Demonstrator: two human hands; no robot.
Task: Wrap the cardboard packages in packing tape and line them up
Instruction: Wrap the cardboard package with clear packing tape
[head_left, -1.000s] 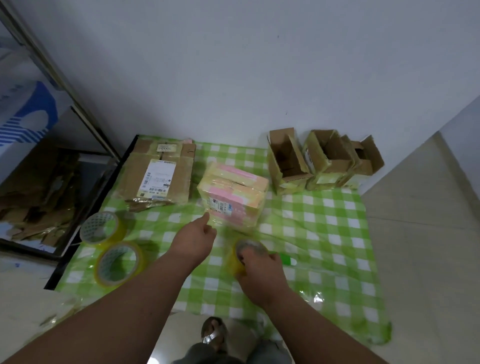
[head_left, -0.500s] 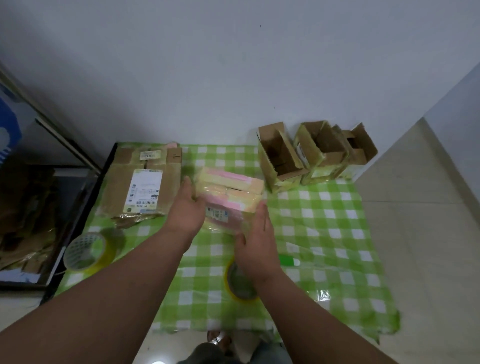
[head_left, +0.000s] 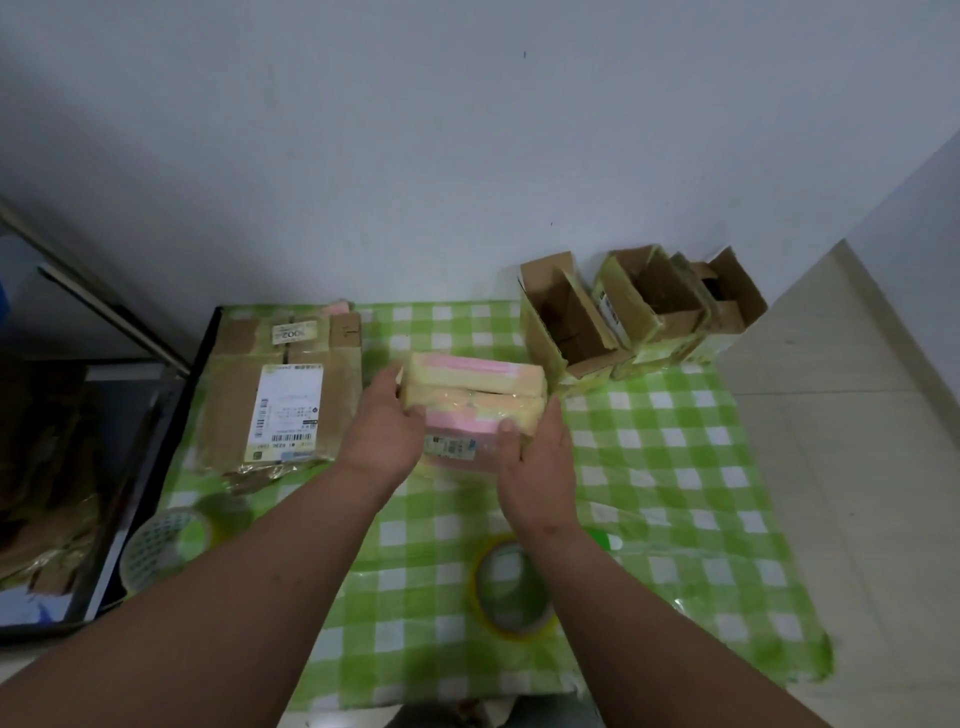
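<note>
Head view — only view there is. Both hands are on the pink-and-yellow package (head_left: 475, 395). The left hand (head_left: 382, 431) clamps its left end, fingers wrapped round the far side and mostly hidden, thumb up near the top corner. The right hand (head_left: 537, 457) holds the right end, thumb curled onto the front face just beside the small barcode label (head_left: 449, 446), fingers up the right side. Both are closed on the package, not loose.

The package sits between the two palms, over the green checked cloth (head_left: 675, 467). Can't tell whether it is lifted or resting on it.

Step in hand, my read: reposition or turn the taped package, then set it in line. To do it well:
- keep the palms square on the two ends; glossy tape looks slippery, so press inward and don't pinch at the corners
- set it down flat, edge parallel to the flat brown package (head_left: 283, 395) left of the left fingers
- watch the open boxes (head_left: 639, 312) just beyond the right fingertips — little clearance

Orientation: long axis runs left to right, palm to palm, slightly skewed. Label face points toward the person, top seam faces up.

One tape roll (head_left: 511, 587) lies behind the right wrist, another tape roll (head_left: 166, 540) well left of the left forearm. Neither is touched.
</note>
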